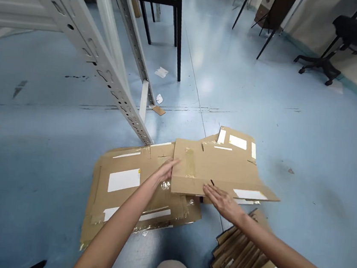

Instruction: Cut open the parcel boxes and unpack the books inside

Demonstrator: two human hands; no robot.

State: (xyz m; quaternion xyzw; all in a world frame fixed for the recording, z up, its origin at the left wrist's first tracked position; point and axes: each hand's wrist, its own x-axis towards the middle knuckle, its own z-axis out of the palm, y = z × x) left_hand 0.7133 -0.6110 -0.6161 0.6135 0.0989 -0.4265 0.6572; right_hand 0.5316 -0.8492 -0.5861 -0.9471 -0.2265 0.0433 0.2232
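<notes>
Flattened cardboard carton [216, 164] lay at 12 o'clock, overlapping a larger taped cardboard sheet [119, 204]; left hand [163, 172] rested open against its edge; right hand [222, 202] lay open upon it; neither gripped, fingers extended to spread pressure evenly; stacked cardboard [239, 252] stood at 2 o'clock.

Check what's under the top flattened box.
The top flattened box overlaps a second taped flattened box along its left side. The covered part of that second box, and anything under the top box's right side, can't be seen.
</notes>
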